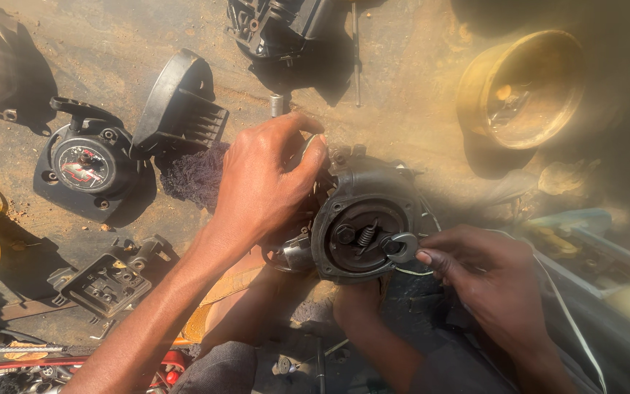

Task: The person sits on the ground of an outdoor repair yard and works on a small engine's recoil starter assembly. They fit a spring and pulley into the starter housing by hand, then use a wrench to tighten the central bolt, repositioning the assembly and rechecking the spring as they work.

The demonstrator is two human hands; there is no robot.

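Nearest the camera, the right hand pinches a small open-ended spanner between thumb and fingertips, its jaw set against the right side of the round face of a grey engine housing. That housing sits on the dusty ground in the middle of the view, between the person's knees, with a short spring and a bolt head showing inside its circular recess. A third hand, coming from below, props the housing from underneath; whose it is cannot be told. The left hand wraps over the housing's upper left edge, fingers curled and pressed onto it. Just left of that hand lies a tuft of dark purple cloth. Near the bottom left corner of the ground is a black plastic bracket. Further out to the left sit a round black cover with a red mark and a ribbed black shroud leaning on it. Toward the far right stands a brass-coloured bowl, and at the far edge another dark engine part.
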